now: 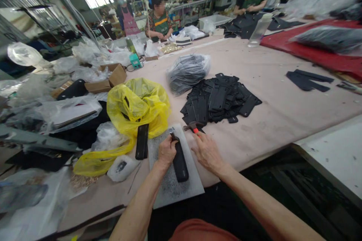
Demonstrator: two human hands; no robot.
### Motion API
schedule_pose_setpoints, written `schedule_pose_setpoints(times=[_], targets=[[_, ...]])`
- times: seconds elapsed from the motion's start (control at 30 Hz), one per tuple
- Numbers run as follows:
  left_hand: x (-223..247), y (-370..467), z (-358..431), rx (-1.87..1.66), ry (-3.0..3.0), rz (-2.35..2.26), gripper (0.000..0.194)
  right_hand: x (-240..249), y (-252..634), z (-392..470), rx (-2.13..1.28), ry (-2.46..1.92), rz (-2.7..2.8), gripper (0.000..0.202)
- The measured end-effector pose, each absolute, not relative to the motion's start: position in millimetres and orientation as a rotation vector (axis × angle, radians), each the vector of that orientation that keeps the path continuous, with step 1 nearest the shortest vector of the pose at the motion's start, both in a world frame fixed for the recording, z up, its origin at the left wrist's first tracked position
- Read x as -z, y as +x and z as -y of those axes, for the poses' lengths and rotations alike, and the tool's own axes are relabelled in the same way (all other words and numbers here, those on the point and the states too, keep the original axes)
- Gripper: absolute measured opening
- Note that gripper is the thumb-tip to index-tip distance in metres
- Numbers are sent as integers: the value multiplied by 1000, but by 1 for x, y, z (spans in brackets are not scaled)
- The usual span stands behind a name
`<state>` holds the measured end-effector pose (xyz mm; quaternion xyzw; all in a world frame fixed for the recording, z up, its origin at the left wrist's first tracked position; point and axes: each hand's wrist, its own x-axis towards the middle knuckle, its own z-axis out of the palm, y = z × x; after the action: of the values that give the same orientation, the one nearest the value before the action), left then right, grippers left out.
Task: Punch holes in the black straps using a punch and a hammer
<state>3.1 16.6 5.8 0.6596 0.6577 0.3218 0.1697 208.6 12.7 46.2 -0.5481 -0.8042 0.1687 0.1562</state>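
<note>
My left hand (166,150) is closed around a short metal punch (171,131), near the upper end of a black strap-like piece (181,163). That piece lies lengthwise on a pale, speckled board (194,175). To the right, my right hand (207,152) grips a hammer (195,125) with a red-orange patch by its head; most of the handle is hidden by the hand. A second dark piece (141,141) rests at the board's left edge. Beyond the hammer is a heap of flat black pieces (219,96) with small holes.
A yellow plastic bag (138,101) stands left of the board. Behind the heap sits a clear bag of dark pieces (188,71). Boxes and plastic wrap crowd the left side. A clear bottle (260,30) is at the far right. Several people work beyond the table.
</note>
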Motion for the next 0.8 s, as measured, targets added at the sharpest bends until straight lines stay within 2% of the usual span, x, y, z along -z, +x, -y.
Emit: schedule_pose_setpoints(times=[0.13,0.23,0.43,0.57,0.8], targets=[[-3,1,-20,-973,1791,-1872,18,-40,189,18,-626,-1169,2568,79],[-4,-3,-28,-1056,1688,-1843,16,-27,185,34,-748,-1083,2651,92],[-4,-17,-34,-1173,1416,-1821,15,-19,192,36,-787,-1058,2664,88],[-6,-19,-18,-1180,1433,-1817,17,-18,188,29,-746,-1067,2653,84],[-11,-10,1,-1269,1437,-1861,22,-15,159,-34,-603,-1092,2612,81]])
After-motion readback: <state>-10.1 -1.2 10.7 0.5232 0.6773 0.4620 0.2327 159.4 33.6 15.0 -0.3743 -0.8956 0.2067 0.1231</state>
